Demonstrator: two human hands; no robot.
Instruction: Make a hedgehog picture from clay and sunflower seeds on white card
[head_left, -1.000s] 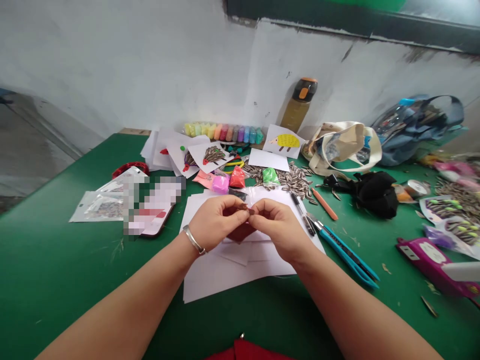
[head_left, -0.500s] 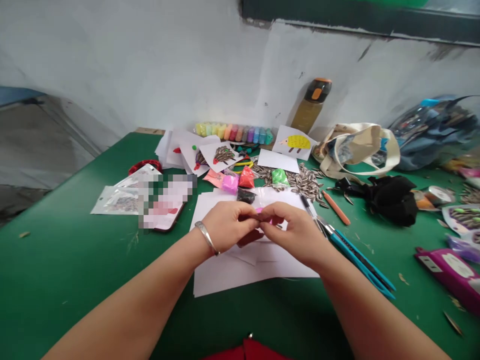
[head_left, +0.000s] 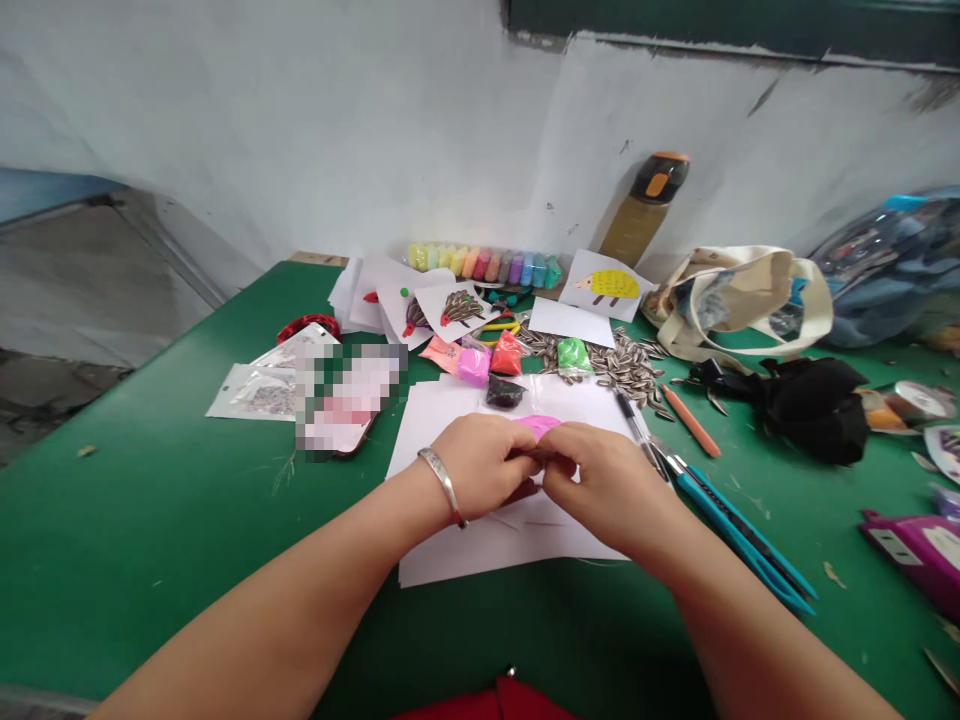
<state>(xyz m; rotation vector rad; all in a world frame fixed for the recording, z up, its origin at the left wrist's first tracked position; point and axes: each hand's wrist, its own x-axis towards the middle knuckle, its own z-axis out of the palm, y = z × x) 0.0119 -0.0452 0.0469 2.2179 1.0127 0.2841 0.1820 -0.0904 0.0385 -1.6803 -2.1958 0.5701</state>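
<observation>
Pinching a small brown piece between the fingertips of left hand and right hand, pressing thumbs and fingers nearly together over white paper. Covering most of the piece, so not showing its full shape. Partly blocking a pink lump just beyond the fingers. Facing a black packet past that, with sunflower seeds farther off. Bordering pens near the grip's right, a blue utility knife beyond them.
</observation>
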